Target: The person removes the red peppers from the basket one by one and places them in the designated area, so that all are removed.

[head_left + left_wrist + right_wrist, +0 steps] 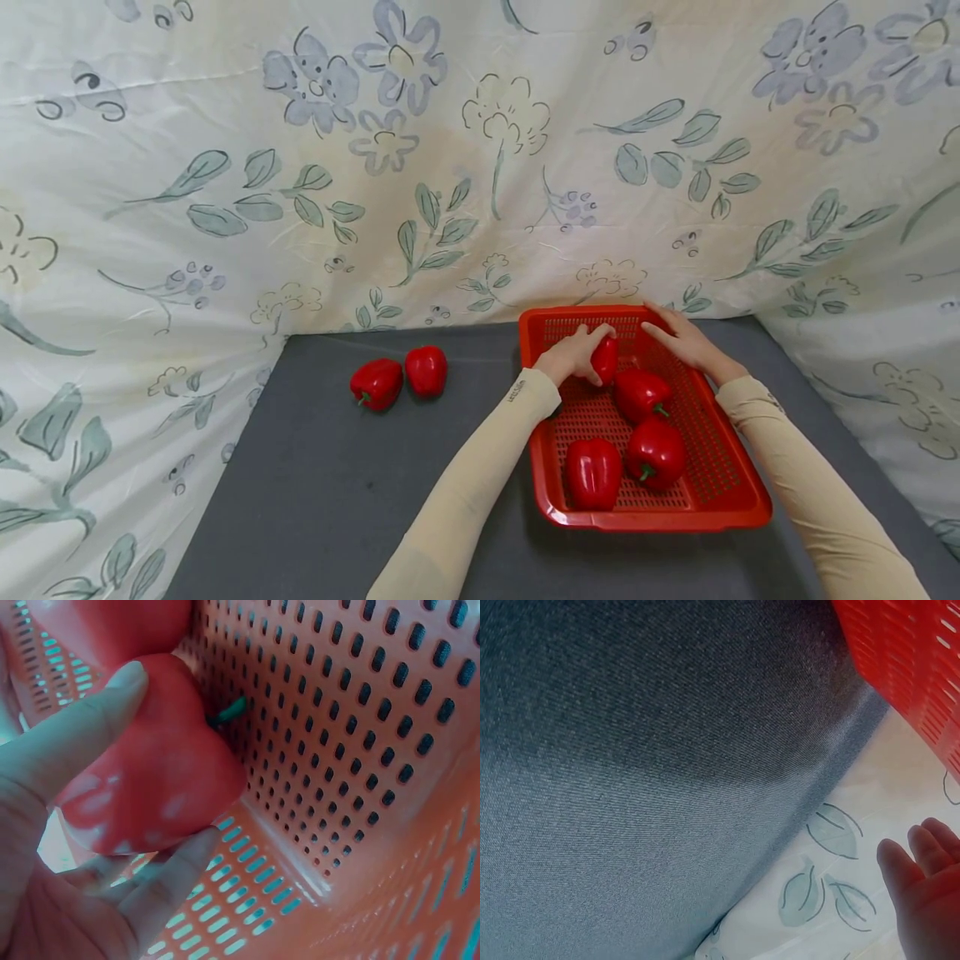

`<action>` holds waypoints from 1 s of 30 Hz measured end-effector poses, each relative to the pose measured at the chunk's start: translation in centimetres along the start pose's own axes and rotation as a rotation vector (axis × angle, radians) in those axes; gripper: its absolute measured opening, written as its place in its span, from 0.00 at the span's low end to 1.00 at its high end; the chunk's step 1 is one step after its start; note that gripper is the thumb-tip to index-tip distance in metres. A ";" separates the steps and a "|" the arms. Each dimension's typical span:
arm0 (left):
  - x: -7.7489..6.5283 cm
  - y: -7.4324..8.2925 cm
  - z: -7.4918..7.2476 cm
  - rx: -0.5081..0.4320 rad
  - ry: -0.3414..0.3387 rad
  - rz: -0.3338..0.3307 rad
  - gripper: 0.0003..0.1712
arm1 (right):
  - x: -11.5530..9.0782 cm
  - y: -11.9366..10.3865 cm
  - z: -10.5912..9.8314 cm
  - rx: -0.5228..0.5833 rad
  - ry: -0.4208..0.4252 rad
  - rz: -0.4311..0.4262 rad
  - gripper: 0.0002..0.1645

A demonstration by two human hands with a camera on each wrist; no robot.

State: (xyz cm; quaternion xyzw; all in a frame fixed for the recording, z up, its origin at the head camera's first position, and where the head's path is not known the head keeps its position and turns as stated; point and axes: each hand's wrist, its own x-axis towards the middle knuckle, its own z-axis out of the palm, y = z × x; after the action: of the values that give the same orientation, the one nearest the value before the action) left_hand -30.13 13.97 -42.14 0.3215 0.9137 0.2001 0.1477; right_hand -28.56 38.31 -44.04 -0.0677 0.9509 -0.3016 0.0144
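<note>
My left hand (574, 354) reaches over the left side of a red plastic basket (645, 522) and grips a red bell pepper (604, 360) near the back. In the left wrist view the thumb lies across this pepper (161, 769), with the fingers beneath it and its green stem toward the perforated wall. My right hand (690, 343) is at the basket's back right rim, fingers extended, holding nothing. The right wrist view catches its fingers (930, 855) outside the basket wall. Another pepper (641, 395) sits beside the held one, and two more peppers (656, 452) lie toward the front.
Two red bell peppers, a left one (377, 384) and a right one (426, 372), lie side by side on the grey table (337, 500), left of the basket. Floral cloth (450, 167) hangs behind the table and along both sides.
</note>
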 end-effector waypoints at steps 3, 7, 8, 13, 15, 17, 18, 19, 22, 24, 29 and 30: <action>-0.3 -0.1 -0.2 -0.003 0.003 -0.004 0.45 | 0.0 -0.2 0.1 -0.008 0.002 -0.002 0.41; -0.8 0.1 -0.7 -0.030 0.010 0.005 0.45 | 0.0 -0.3 0.1 -0.016 0.000 -0.001 0.41; -0.9 0.2 -0.9 -0.035 0.014 0.014 0.45 | 0.0 -0.4 0.1 -0.018 0.000 -0.001 0.41; -1.7 0.9 -2.2 -0.049 0.043 0.063 0.46 | -0.1 -0.2 0.1 -0.033 0.004 0.006 0.41; -2.0 1.2 -2.6 -0.055 0.048 0.069 0.47 | -0.2 -0.1 0.1 -0.034 0.008 0.002 0.41; -2.4 1.3 -3.0 -0.061 0.050 0.074 0.47 | -0.3 -0.1 0.1 -0.032 0.011 -0.002 0.41; -2.6 1.3 -3.1 -0.059 0.051 0.077 0.47 | -0.3 -0.1 0.1 -0.033 0.012 -0.002 0.41; -2.7 1.3 -3.2 -0.056 0.051 0.080 0.48 | -0.4 -0.1 0.1 -0.031 0.013 -0.001 0.42; -3.1 1.3 -3.5 -0.046 0.053 0.095 0.48 | -0.5 -0.1 0.2 -0.037 0.014 0.007 0.42; -3.3 1.2 -3.7 -0.041 0.055 0.100 0.49 | -0.6 -0.1 0.3 -0.039 0.015 0.012 0.42; -4.1 1.1 -4.2 -0.040 0.059 0.120 0.49 | -0.7 -0.3 0.3 -0.035 0.014 0.014 0.43; -4.3 1.2 -4.3 -0.042 0.060 0.124 0.49 | -0.8 -0.3 0.3 -0.033 0.016 0.013 0.43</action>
State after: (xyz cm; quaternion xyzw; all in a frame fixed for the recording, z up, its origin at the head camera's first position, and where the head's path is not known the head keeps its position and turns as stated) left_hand -28.04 10.86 -37.20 0.3683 0.8915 0.2377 0.1142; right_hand -27.75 38.00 -44.10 -0.0595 0.9563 -0.2861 0.0075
